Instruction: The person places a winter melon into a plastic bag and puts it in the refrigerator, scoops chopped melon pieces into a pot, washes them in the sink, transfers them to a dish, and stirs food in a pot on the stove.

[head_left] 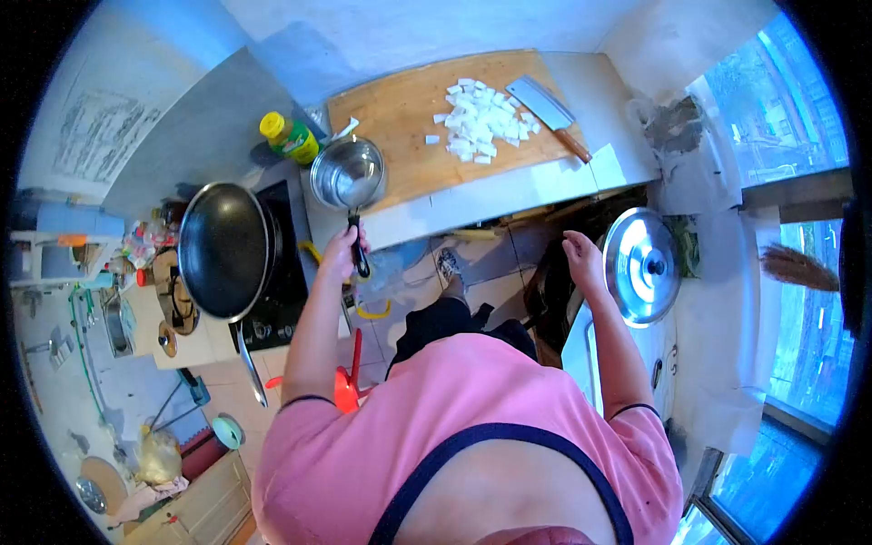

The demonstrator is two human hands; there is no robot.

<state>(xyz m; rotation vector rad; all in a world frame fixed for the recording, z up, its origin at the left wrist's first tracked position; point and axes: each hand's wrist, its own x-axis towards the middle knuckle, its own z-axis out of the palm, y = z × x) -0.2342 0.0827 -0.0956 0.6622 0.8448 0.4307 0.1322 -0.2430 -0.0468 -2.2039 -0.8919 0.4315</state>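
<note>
Blue-lit windows (772,100) on the right adjoin pale walls (436,36) above a tiled floor (492,292).

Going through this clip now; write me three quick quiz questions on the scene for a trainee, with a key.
1. Which hand holds the saucepan by its handle?
2. True or false: in the picture, the knife lies to the left of the white pieces on the cutting board.
3. The cap of the bottle is: a) red, b) yellow, c) black.

Key: 1. The left hand. 2. False; it lies to their right. 3. b.
</note>
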